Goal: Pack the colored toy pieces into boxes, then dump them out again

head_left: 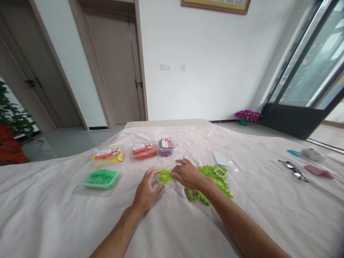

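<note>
hands: 2 | lime ring: 1 | labelled tubs: 3 | green-filled tub: 1 | eyeglasses: 1 | brown doors: 2

A bare left hand with slender fingers is joining a bare, tapering left forearm; right of that left hand, a bare right hand is joining a bare, tapering right forearm.

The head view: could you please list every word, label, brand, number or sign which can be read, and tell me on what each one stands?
No text can be read with certainty.
Box of yellow pieces: print too blurred.
Box of orange pieces: print too blurred.
Box of purple pieces: print too blurred.
Framed picture: dark marks, cut off and too small.
</note>
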Action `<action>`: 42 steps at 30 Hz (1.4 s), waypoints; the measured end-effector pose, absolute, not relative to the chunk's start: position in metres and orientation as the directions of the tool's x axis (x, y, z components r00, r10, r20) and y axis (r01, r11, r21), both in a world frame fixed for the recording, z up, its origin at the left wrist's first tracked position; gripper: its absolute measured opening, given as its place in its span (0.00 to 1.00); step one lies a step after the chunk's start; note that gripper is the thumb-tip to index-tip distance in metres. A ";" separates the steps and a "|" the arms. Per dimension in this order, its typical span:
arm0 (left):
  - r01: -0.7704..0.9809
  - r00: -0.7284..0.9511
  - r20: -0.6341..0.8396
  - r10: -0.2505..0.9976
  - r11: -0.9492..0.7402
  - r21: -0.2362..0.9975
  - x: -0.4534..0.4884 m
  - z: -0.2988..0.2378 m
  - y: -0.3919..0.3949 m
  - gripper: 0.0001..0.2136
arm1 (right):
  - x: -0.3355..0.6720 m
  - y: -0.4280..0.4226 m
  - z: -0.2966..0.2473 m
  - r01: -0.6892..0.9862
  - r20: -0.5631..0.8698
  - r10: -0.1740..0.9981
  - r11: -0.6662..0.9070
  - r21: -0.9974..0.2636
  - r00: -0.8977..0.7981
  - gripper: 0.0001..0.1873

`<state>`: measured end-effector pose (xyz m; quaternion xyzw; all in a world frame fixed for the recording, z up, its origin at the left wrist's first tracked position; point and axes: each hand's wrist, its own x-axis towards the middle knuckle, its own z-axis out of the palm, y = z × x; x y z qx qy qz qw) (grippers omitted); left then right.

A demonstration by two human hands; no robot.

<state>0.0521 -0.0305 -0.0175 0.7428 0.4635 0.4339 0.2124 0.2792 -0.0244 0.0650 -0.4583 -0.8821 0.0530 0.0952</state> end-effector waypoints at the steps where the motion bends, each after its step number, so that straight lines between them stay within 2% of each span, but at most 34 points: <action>1: 0.502 0.195 0.452 0.871 -0.484 0.717 0.052 -0.017 -0.031 0.20 | 0.279 -0.025 0.064 0.796 0.116 0.818 0.575 -0.187 -0.563 0.29; 6: 0.490 0.191 0.453 0.871 -0.484 0.725 0.051 -0.017 -0.030 0.20 | 0.280 -0.023 0.071 0.795 0.155 0.820 0.572 -0.205 -0.550 0.31; 9: 0.477 0.186 0.441 0.878 -0.473 0.740 0.051 -0.017 -0.031 0.21 | 0.283 -0.022 0.077 0.846 0.215 0.850 0.514 -0.144 -0.480 0.33; 12: 0.481 0.175 0.442 0.880 -0.468 0.742 0.052 -0.017 -0.031 0.20 | 0.287 -0.021 0.079 0.880 0.189 0.875 0.467 -0.085 -0.446 0.34; 14: 0.493 0.171 0.445 0.879 -0.468 0.733 0.052 -0.016 -0.032 0.20 | 0.290 -0.020 0.078 0.866 0.145 0.866 0.493 -0.090 -0.478 0.31; 17: 0.504 0.167 0.441 0.882 -0.461 0.730 0.052 -0.017 -0.031 0.20 | 0.296 -0.018 0.084 0.840 0.141 0.856 0.516 -0.168 -0.497 0.24; 20: 0.502 0.138 0.445 0.885 -0.450 0.739 0.051 -0.018 -0.030 0.20 | 0.308 -0.017 0.098 0.885 0.187 0.915 0.395 -0.247 -0.356 0.16; 23: 0.500 0.093 0.471 0.877 -0.450 0.740 0.050 -0.020 -0.029 0.20 | 0.325 -0.019 0.108 0.939 0.072 0.970 0.242 -0.246 -0.231 0.10; 25: 0.506 0.076 0.477 0.875 -0.446 0.738 0.051 -0.021 -0.029 0.19 | 0.334 -0.022 0.107 0.952 -0.052 0.972 0.213 -0.221 -0.229 0.09; 29: 0.522 0.069 0.467 0.882 -0.430 0.736 0.051 -0.021 -0.029 0.20 | 0.333 -0.026 0.093 0.955 -0.206 0.938 0.249 -0.163 -0.279 0.13; 35: 0.516 0.071 0.469 0.880 -0.435 0.738 0.051 -0.021 -0.029 0.20 | 0.311 -0.029 0.082 0.944 -0.277 0.903 0.324 -0.061 -0.327 0.12; 38: 0.509 0.079 0.478 0.875 -0.448 0.735 0.050 -0.023 -0.027 0.20 | 0.313 -0.029 0.085 0.944 -0.251 0.910 0.315 -0.098 -0.330 0.11; 42: 0.494 0.103 0.480 0.871 -0.464 0.735 0.049 -0.026 -0.025 0.20 | 0.330 -0.024 0.093 0.924 -0.136 0.932 0.297 -0.242 -0.336 0.07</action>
